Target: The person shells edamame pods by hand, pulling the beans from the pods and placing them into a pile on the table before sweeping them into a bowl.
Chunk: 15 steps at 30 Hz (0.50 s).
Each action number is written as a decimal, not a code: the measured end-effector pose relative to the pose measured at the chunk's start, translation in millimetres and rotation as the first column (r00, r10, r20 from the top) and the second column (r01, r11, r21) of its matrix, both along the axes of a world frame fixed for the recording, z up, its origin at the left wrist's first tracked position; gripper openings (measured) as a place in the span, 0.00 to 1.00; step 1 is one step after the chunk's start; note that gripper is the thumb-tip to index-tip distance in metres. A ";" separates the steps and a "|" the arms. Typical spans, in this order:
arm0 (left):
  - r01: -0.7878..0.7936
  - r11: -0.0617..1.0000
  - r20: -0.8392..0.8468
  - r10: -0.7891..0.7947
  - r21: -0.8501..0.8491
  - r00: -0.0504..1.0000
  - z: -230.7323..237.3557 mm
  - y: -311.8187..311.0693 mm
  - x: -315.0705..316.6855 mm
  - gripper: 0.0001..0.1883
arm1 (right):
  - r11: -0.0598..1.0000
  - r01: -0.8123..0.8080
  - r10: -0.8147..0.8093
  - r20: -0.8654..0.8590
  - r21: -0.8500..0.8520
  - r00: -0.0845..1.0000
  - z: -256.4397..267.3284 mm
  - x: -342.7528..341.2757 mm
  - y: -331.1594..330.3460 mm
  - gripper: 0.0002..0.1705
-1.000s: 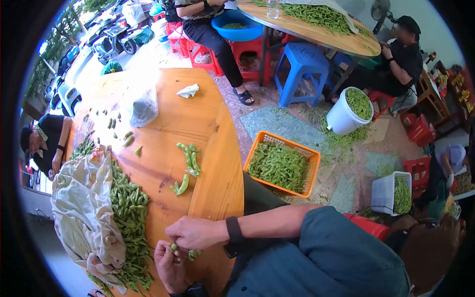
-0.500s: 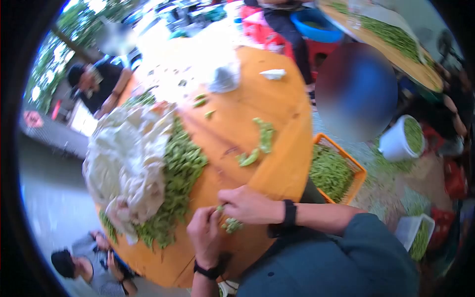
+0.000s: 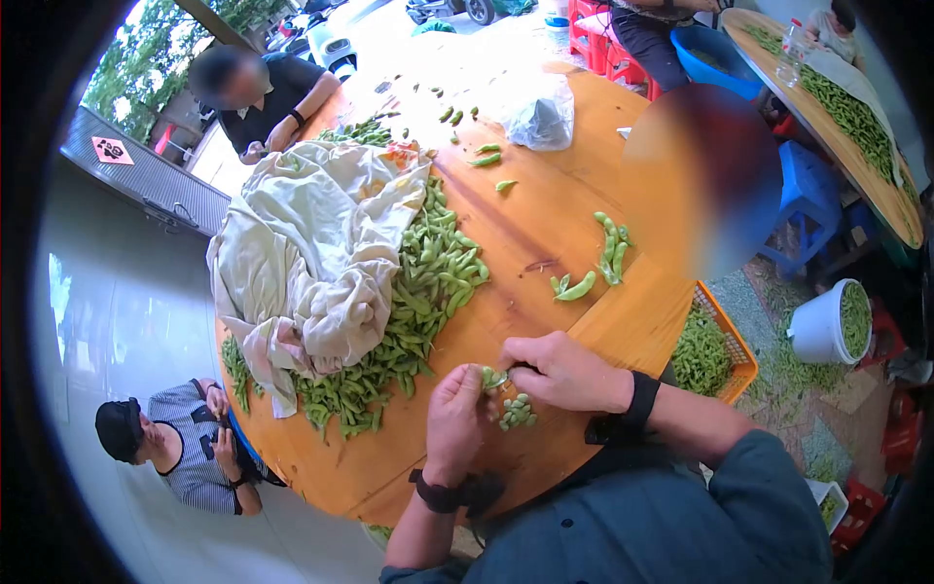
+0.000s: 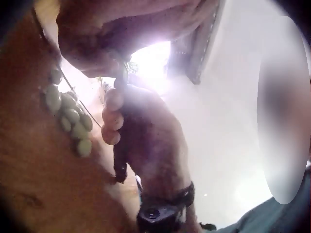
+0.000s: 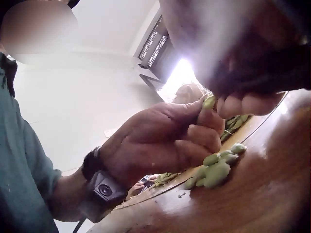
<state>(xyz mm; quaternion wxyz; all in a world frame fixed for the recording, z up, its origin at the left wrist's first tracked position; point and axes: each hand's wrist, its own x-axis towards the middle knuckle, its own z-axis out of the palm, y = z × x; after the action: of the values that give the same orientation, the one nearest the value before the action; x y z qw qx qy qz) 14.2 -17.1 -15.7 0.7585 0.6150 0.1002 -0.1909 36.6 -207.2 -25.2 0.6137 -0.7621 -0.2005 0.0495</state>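
Over the near table edge, my left hand [image 3: 454, 424] pinches a green soybean pod [image 3: 493, 378] between thumb and forefinger. My right hand [image 3: 572, 372] meets it from the other side, its curled fingertips gripping the pod's other end. In the right wrist view the pod [image 5: 209, 102] shows at the left thumb tip, beside the right fingers. Just under the hands lies a small pile of shelled soybeans [image 3: 518, 413] on the wood; the left wrist view shows these beans [image 4: 73, 114] too. A large heap of unshelled pods [image 3: 428, 282] lies left of my hands.
A crumpled cloth [image 3: 321, 243] partly covers the heap on the round wooden table [image 3: 545, 243]. Loose pods [image 3: 613, 248] and a plastic bag [image 3: 540, 117] lie farther off. An orange basket [image 3: 744, 360] of pods stands on the floor at right. People sit around.
The head view has swung left, so the table and hands appear farther right. Both hands stay together at the table edge, and the pile of shelled beans below them shows more fully.
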 end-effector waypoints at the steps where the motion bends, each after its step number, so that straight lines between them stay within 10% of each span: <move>1: -0.002 1.000 -0.003 0.002 -0.001 1.000 -0.6 -1.1 -0.1 0.13 | 1.000 -0.019 0.019 -0.009 0.010 1.000 -2.4 1.9 -1.1 0.07; 10: -0.025 0.991 0.186 0.000 0.130 0.982 -3.9 -5.7 -0.2 0.13 | 0.994 0.053 -0.060 -0.070 -0.093 0.996 8.1 -1.8 1.2 0.13; 15: 0.027 0.992 -0.068 -0.036 -0.122 0.997 8.7 -3.5 4.5 0.12 | 0.998 0.059 -0.057 0.092 -0.026 0.994 2.8 -3.5 3.6 0.12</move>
<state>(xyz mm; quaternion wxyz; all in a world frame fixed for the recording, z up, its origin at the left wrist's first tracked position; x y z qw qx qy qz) 18.7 -20.6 -7.0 0.7871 0.5625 0.1053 -0.2301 33.1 -203.5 -22.4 0.5940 -0.7778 -0.2056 -0.0004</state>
